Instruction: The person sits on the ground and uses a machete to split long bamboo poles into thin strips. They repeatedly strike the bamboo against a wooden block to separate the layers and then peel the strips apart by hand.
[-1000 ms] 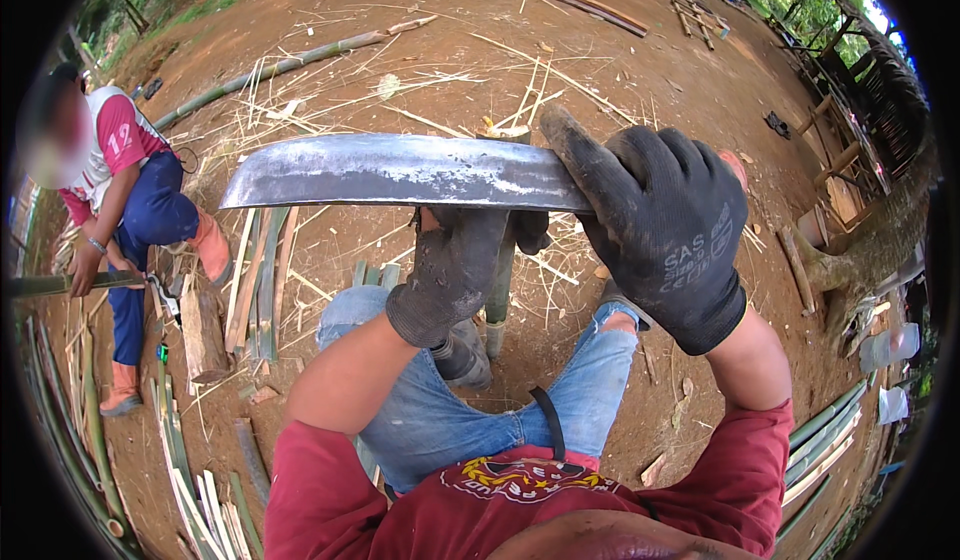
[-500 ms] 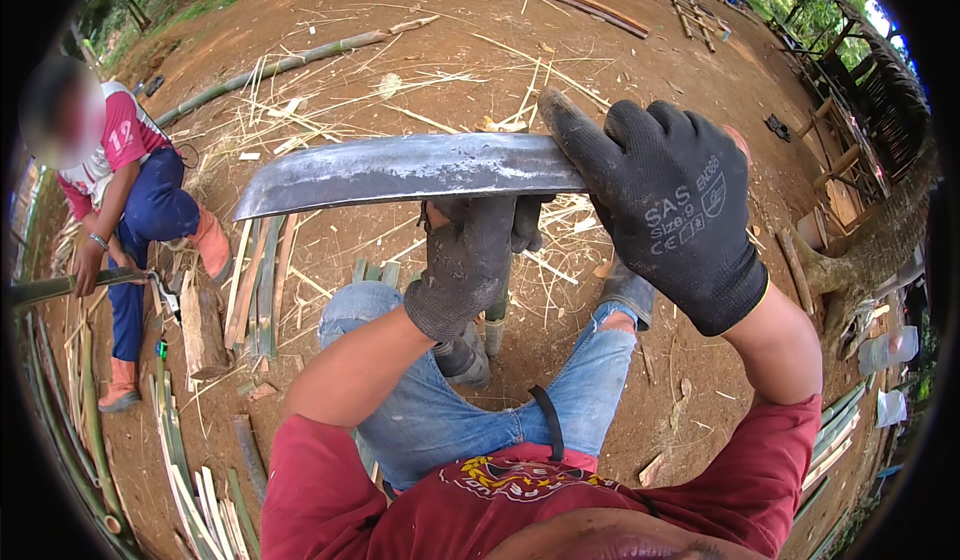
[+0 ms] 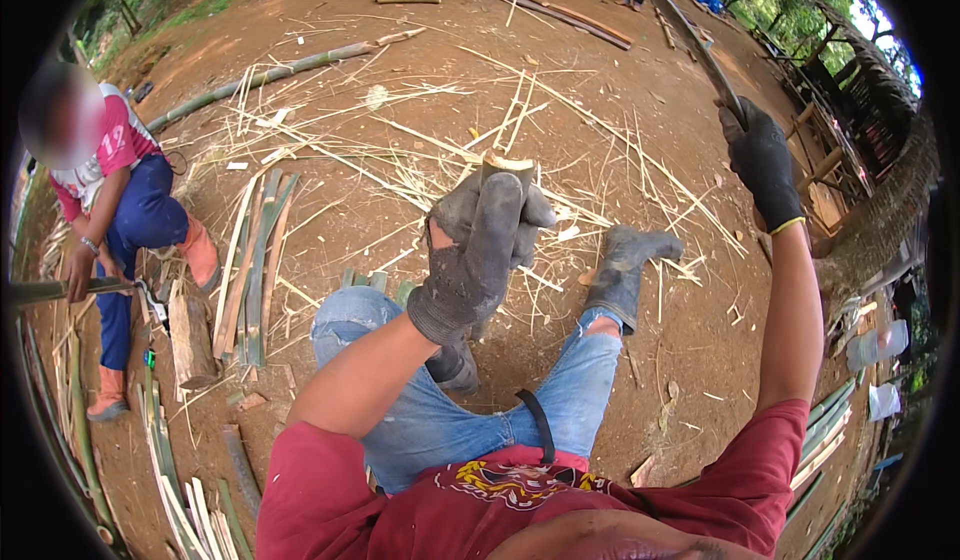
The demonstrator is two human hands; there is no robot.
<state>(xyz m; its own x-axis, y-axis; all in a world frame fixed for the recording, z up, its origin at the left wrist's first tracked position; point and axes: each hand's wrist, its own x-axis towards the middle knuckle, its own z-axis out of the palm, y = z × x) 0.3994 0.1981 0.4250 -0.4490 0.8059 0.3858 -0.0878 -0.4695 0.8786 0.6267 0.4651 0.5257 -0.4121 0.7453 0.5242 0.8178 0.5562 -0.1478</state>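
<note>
Gloved in dark grey, my left hand (image 3: 480, 240) grips an upright piece of bamboo (image 3: 508, 164) in front of my knees. Its pale cut top shows above my fingers, while most of its length is hidden behind the hand. Out to the far right, my right hand (image 3: 764, 165), in a black glove, is closed round a machete (image 3: 697, 46). The handle is mostly covered by the glove, and the long blade points up and away to the left, well apart from the bamboo.
At left, a seated person (image 3: 135, 200) holds a bamboo pole (image 3: 68, 292) near a wooden block (image 3: 194, 338). Split bamboo strips (image 3: 255, 270) lie beside them. Pale shavings (image 3: 400, 165) litter the dirt ahead, with a long bamboo pole (image 3: 290, 70) behind. A tree trunk (image 3: 872, 230) rises at right.
My right hand has lifted the machete from above the bamboo up and out to the right. The bamboo's top is now uncovered. My right boot has shifted and now shows fully.
</note>
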